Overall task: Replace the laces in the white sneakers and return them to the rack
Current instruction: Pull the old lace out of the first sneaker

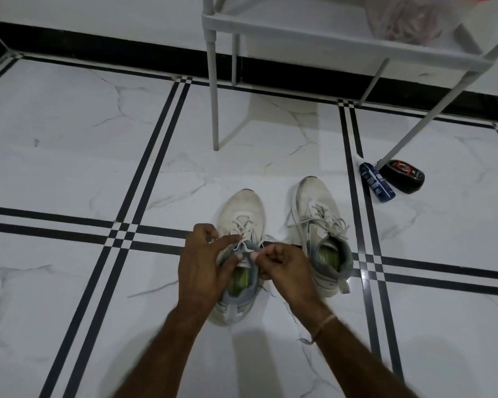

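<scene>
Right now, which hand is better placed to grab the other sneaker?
The right hand, probably. Both pinch the lace of the left sneaker, but it lies beside the right sneaker; the left hand is farther.

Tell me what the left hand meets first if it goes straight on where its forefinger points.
Likely the laces of the near sneaker, just beyond the left hand; past them, the second sneaker. Depth is unclear.
</scene>
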A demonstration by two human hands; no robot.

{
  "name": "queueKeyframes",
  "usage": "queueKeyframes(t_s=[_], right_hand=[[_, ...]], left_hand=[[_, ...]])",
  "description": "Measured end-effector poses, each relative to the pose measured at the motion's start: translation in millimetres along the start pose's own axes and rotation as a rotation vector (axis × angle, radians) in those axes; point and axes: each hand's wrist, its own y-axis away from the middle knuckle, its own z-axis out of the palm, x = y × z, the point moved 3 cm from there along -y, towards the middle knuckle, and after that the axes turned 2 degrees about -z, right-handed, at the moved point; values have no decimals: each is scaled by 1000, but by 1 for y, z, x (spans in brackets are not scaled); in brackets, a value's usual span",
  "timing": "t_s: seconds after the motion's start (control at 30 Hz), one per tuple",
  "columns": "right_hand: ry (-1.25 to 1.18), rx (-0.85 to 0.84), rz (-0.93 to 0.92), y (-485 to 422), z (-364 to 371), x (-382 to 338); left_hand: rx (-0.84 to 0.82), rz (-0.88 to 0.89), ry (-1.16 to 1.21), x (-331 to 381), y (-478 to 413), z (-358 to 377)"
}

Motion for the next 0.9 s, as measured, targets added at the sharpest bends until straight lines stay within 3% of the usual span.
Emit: queueKeyframes(t_s=[0.1, 0.23, 0.27, 0.4, 0.43, 0.57, 0.7, 0.73, 0.8, 0.9], right_hand=[[92, 3, -55, -5, -2, -7], [120, -11, -44, -3, -6, -4], [103, -18, -33, -3, -7, -3], [58, -19, 5, -8, -7, -6], [55, -20, 9, -9, -7, -6], [61, -6, 1, -8, -9, -2], [51, -14, 10, -9, -6, -3], [50, -14, 14, -9, -5, -4], [26, -8, 34, -8, -6, -3], [-25, -21, 63, -6, -8, -4]], left_hand=[[52, 182, -203, 15, -8, 5], [-18, 252, -187, 19, -15, 12], [-43, 160, -66, 15, -15, 14], [53, -622, 945, -1, -21, 15], [28, -655, 972, -2, -21, 15], [-198, -151, 507, -1, -23, 13], [-167, 139, 96, 0, -29, 13], [-126, 130, 97, 0, -29, 13], [-93, -96, 360, -2, -28, 11], [-203, -358, 723, -1, -25, 8]])
